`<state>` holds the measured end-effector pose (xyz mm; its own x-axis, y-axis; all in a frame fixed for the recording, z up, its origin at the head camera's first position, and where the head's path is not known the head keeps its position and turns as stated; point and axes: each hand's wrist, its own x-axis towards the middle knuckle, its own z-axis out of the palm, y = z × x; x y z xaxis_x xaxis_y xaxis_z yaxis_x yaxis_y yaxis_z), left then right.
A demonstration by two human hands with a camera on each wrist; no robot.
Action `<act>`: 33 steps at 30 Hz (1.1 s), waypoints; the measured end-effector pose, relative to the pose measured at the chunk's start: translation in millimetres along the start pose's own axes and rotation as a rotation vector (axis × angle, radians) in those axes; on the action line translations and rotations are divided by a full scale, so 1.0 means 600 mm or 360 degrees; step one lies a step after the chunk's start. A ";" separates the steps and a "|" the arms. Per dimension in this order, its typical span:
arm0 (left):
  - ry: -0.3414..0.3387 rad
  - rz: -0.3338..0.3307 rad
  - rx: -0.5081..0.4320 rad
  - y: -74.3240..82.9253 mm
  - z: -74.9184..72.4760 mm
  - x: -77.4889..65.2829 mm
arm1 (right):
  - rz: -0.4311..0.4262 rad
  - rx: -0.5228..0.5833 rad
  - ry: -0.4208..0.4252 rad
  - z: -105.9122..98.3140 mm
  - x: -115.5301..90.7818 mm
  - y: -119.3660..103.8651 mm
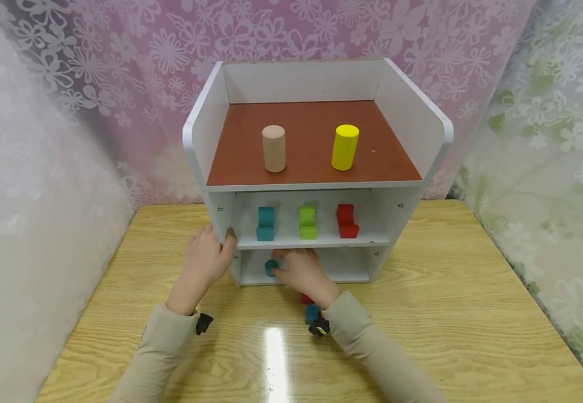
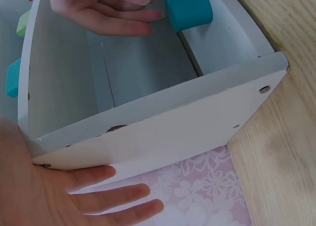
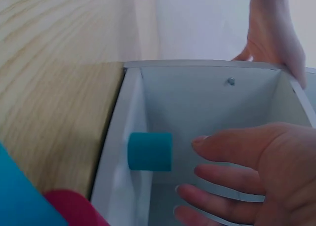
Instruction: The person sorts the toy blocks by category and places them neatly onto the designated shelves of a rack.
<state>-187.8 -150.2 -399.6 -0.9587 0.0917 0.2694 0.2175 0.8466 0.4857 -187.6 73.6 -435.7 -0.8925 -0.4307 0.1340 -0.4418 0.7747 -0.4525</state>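
A teal cylinder (image 3: pixel 150 152) stands toward the left of the bottom compartment of a white shelf unit (image 1: pixel 316 187). Just beside it is my right hand (image 3: pixel 242 174), its fingers loosely bent and a small gap between them and the cylinder in the right wrist view. My left hand (image 1: pixel 206 254) rests at the unit's left side panel (image 2: pixel 163 117), thumb at the front edge. Its other fingers (image 2: pixel 113 199) stretch straight along the outer side. On the middle shelf stand a teal notched block (image 1: pixel 266 224), a green one (image 1: pixel 308 222) and a red one (image 1: pixel 347 221).
A plain wooden cylinder (image 1: pixel 274 149) and a yellow cylinder (image 1: pixel 344 147) stand on the brown top. In front of the unit, a blue block (image 1: pixel 313 314) and a red piece (image 1: pixel 306 299) lie on the wooden table (image 1: pixel 447 313), partly hidden by my right arm. Curtains hang around the table.
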 end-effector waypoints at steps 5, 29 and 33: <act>0.0002 0.0000 -0.0013 -0.002 0.002 0.001 | 0.0016 0.0034 0.0013 -0.011 -0.006 0.007; 0.0013 0.0031 -0.0012 0.000 0.000 0.001 | 0.0164 -0.0146 -0.0179 -0.043 -0.080 0.043; 0.0021 0.0042 -0.0006 0.000 0.002 0.002 | 0.0184 -0.0160 -0.0208 -0.038 -0.085 0.046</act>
<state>-189.1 -149.4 -399.9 -0.9500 0.1072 0.2934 0.2437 0.8420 0.4814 -156.3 127.2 -435.1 -0.9214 -0.3874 -0.0320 -0.3496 0.8619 -0.3673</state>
